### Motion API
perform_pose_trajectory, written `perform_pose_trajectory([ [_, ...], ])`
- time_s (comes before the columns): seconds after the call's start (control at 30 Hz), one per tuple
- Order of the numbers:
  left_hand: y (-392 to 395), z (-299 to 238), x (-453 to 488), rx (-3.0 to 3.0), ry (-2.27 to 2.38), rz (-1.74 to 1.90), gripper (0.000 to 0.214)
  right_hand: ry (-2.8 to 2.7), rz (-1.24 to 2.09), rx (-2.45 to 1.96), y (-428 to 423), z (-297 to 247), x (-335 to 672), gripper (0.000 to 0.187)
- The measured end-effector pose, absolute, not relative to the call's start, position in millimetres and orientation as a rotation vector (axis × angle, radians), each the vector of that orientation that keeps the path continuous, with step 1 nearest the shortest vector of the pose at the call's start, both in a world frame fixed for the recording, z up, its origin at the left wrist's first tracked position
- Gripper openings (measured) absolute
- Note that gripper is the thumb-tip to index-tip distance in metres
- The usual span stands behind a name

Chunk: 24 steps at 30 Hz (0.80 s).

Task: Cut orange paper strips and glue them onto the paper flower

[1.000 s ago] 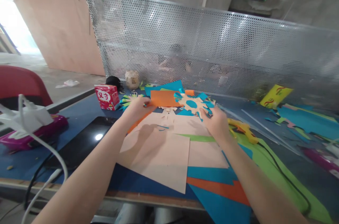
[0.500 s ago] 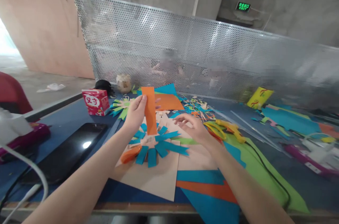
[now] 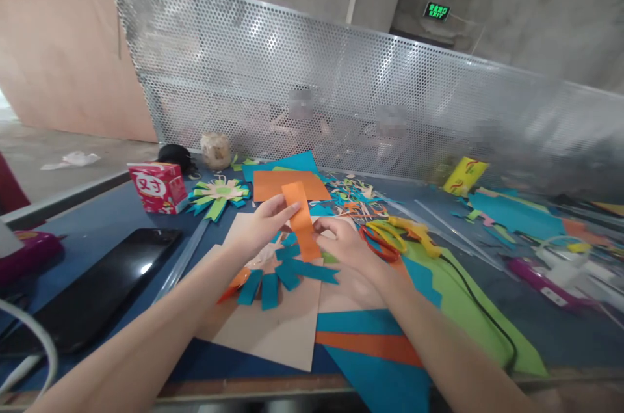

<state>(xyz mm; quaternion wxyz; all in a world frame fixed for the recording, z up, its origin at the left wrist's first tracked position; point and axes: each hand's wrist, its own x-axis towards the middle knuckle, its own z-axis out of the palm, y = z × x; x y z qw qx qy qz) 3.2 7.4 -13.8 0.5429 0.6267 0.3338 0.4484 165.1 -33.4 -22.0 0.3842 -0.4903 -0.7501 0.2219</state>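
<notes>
Pinched between my left thumb and fingers is an orange paper strip point(image 3: 303, 231), held upright and slightly bent. My left hand point(image 3: 266, 224) grips its left edge near the upper half. At the strip's right edge, lower down, my right hand point(image 3: 341, 240) is closed with fingertips against the paper. Beneath both hands lies a flower-like piece of blue paper strips point(image 3: 277, 279) around a pale centre, resting on beige sheets point(image 3: 277, 335). An orange tool point(image 3: 234, 286), partly hidden by my left forearm, sits under its left side.
A green and blue paper flower point(image 3: 218, 195), a red box point(image 3: 158, 186) and a phone point(image 3: 102, 283) are on the left. Scissors point(image 3: 385, 239) and a yellow glue gun point(image 3: 422, 236) with a cord lie right. Paper scraps point(image 3: 358, 195) gather before a perforated metal screen point(image 3: 341, 75).
My right hand has come left and now touches the orange strip. The strip has tilted and shifted right in my left hand. The whole view has shifted slightly.
</notes>
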Motion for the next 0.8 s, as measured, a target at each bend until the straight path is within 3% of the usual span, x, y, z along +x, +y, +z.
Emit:
perform_pose_trajectory([
  [0.2, 5, -4, -4, 1.406, 0.838, 1.061, 0.04, -1.937, 0.561, -1.325, -29, -23, 172, 0.014],
  [0.43, 3, -2, -4, 1.652, 0.949, 0.923, 0.018, -2.075, 0.355, -1.512, -28, -15, 179, 0.017],
  [0.63, 14, -11, -9, 1.568, 0.971, 1.049, 0.022, -1.845, -0.076, -2.196, -29, -2, 225, 0.027],
  [0.8, 14, -12, -10, 1.61, 0.967, 1.084, 0.013, -1.733, 0.042, -2.708, -30, -4, 252, 0.021],
])
